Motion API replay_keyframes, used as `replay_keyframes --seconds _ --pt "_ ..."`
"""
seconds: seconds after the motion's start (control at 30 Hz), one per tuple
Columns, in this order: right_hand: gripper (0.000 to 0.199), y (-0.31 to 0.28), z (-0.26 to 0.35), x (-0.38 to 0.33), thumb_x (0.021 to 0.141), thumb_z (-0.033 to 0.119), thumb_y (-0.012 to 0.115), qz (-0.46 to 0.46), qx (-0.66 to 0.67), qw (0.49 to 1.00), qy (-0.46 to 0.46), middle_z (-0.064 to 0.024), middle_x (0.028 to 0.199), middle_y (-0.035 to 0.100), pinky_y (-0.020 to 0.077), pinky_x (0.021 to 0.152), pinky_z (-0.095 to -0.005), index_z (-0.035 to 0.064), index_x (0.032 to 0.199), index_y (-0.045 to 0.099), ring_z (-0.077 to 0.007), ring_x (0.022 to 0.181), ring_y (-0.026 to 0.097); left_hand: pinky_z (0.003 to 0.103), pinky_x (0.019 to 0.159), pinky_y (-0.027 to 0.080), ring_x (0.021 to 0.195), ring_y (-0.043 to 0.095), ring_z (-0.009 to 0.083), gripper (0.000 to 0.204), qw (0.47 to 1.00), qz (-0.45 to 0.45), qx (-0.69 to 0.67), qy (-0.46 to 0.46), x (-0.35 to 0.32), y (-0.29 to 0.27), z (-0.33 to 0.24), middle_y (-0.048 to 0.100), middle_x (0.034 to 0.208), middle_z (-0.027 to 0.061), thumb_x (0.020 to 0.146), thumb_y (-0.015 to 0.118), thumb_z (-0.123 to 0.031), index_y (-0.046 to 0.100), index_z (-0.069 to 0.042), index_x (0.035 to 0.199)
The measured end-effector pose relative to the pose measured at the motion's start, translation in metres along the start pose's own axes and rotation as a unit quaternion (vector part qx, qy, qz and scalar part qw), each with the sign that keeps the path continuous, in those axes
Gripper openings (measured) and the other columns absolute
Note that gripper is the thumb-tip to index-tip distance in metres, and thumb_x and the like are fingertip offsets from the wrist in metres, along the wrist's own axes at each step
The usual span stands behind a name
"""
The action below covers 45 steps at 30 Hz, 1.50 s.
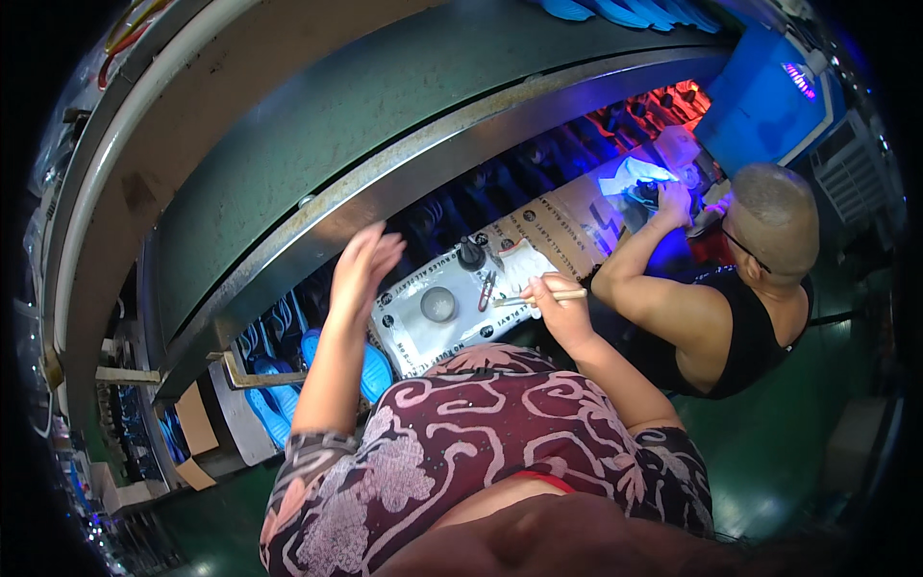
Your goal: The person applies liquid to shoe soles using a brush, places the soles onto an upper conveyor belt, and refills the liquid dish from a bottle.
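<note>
Right hand (558, 306) is pinching a brush (538, 299) beside the glue pot (470, 254); left hand (363, 269) is lifting open, empty. Best loading bristles lightly, wiping excess.

A narrow workbench (562, 226) ran along under a metal hood, its top covered with flattened cardboard. On it lay a grey plastic-wrapped pad (433, 322) bearing a round grey dish (438, 304), a small black bottle (470, 254) and a red clip (486, 290); farther along lay a white cloth (635, 175) under blue light.
</note>
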State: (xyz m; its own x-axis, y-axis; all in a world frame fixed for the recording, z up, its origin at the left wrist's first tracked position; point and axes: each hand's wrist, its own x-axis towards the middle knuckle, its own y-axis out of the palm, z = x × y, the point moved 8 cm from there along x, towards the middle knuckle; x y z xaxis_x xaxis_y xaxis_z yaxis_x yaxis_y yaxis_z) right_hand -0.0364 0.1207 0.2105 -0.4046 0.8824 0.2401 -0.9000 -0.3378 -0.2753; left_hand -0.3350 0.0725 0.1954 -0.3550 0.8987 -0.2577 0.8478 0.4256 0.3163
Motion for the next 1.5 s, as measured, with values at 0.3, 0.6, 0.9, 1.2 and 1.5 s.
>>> replay_keyframes --seconds 0.3,0.6,0.9,1.2,1.5 --pt "0.030 0.076 0.008 0.008 0.089 0.022 0.056 0.093 0.065 0.992 0.055 -0.0094 0.064 0.061 0.0456 0.060 -0.0305 0.0012 0.069 0.066 -0.0197 0.062 0.059 0.047 0.084 0.043 0.096 0.055 0.0419 0.042 0.691 -0.372 0.618 -0.055 -0.203 -0.322 0.168 0.058 0.105 0.0258 0.073 0.062 -0.017 0.051 0.004 0.108" --pt "0.029 0.104 -0.005 -0.001 0.092 0.020 0.054 0.122 0.067 0.984 0.113 -0.0056 0.069 0.062 0.0458 0.059 -0.0240 -0.0011 0.075 0.065 -0.0111 0.062 0.057 0.047 0.080 0.046 0.092 0.058 0.0424 0.043 0.714 -0.358 0.580 -0.159 -0.198 -0.339 0.192 0.061 0.100 0.0254 0.077 0.058 -0.020 0.045 0.003 0.112" --pt "0.031 0.082 -0.002 -0.003 0.094 0.021 0.052 0.127 0.065 0.983 0.113 -0.0061 0.071 0.063 0.0434 0.060 -0.0239 -0.0008 0.075 0.064 -0.0102 0.062 0.053 0.024 0.046 0.039 0.043 0.047 0.0148 0.015 0.915 -0.118 -0.329 -0.200 -0.192 -0.218 0.185 0.052 0.058 0.0038 0.082 0.059 -0.023 0.049 -0.011 0.083" --pt "0.030 0.115 0.044 0.009 0.093 0.019 0.051 0.193 0.144 0.969 0.064 -0.0062 0.066 0.062 0.0445 0.065 -0.0273 -0.0009 0.076 0.065 -0.0133 0.062 0.055 0.030 0.062 0.054 0.070 0.059 0.0155 0.040 0.957 -0.274 0.050 0.077 -0.209 -0.113 0.069 0.057 0.098 0.0114 0.086 0.055 -0.007 0.035 -0.002 0.121" --pt "0.017 0.140 0.123 -0.009 0.083 0.012 0.057 0.262 -0.006 0.915 -0.306 -0.0026 0.065 0.060 0.0398 0.087 -0.0404 0.0071 0.069 0.065 -0.0195 0.064 0.056 0.029 0.083 0.046 0.092 0.058 0.0156 0.042 0.938 -0.244 0.162 0.186 -0.190 -0.057 0.015 0.058 0.103 0.0110 0.080 0.060 -0.001 0.041 0.003 0.117"
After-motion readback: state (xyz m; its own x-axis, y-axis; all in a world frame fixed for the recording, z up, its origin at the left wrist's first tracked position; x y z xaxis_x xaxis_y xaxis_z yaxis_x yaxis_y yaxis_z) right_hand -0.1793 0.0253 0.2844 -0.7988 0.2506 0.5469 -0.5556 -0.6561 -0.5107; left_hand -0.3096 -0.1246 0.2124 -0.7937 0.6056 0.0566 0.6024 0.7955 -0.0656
